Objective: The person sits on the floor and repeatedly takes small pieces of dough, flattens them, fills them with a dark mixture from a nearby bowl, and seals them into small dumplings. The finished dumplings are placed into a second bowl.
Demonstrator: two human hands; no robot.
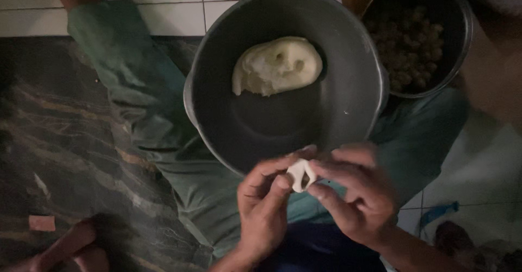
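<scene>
A small pale piece of dough (300, 174) sits between the fingertips of both hands, just below the near rim of a big dark metal pot (348, 109). My left hand (265, 209) pinches it from the left and my right hand (359, 193) from the right. A brownish filling seems to show in its middle, though the light is too dim to be sure. Inside the pot, toward its far side, lies a large lump of pale dough (277, 65) with finger dents.
A smaller metal bowl (459, 38) of brown crumbly filling stands at the upper right, touching the pot. Green-trousered legs (136, 92) lie under the pot. Dark marbled floor spreads left, white tiles along the top and right. A foot (76, 247) shows at bottom left.
</scene>
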